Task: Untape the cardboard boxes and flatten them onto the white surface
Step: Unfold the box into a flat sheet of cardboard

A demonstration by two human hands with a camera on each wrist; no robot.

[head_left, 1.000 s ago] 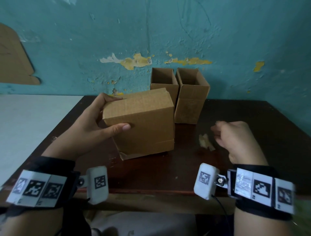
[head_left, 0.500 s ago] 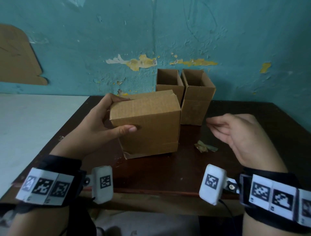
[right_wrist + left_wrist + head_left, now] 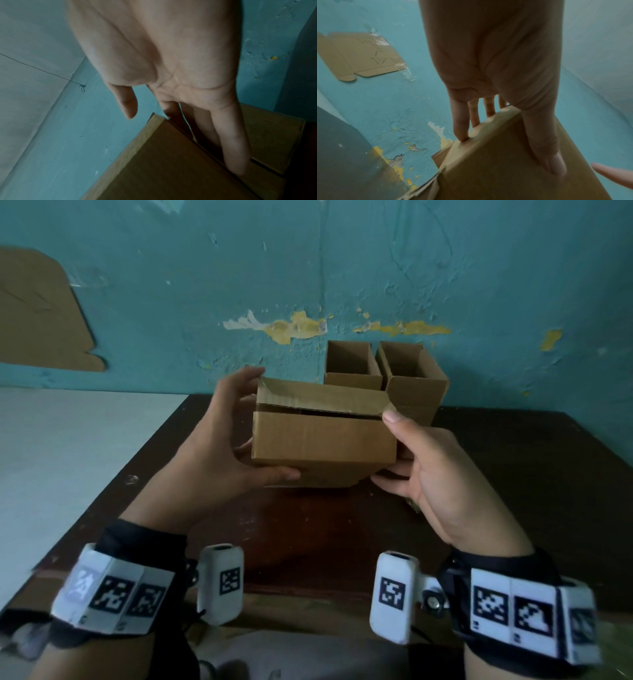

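Observation:
A brown cardboard box (image 3: 322, 440) is held just above the dark table (image 3: 308, 535) between both hands. My left hand (image 3: 239, 426) grips its left side, fingers over the top back corner and thumb along the lower front edge. My right hand (image 3: 407, 453) holds the right side, thumb on the top right corner by a raised flap (image 3: 318, 398), fingers under the box. A dark slit shows under that flap. In the left wrist view my left hand (image 3: 496, 121) straddles the box (image 3: 505, 169). In the right wrist view my right hand (image 3: 188, 121) lies along the box (image 3: 171, 169).
Two open-topped cardboard boxes (image 3: 352, 364) (image 3: 416, 374) stand side by side at the back, against the teal wall. The white surface (image 3: 68, 457) adjoins the table on the left. A flat cardboard sheet (image 3: 41, 313) is taped to the wall. A crumpled scrap (image 3: 412, 503) peeks out beside my right hand.
The box has come off the table and been turned to face me. My right hand moved in from the right and took hold of its right side; a top flap now stands slightly raised.

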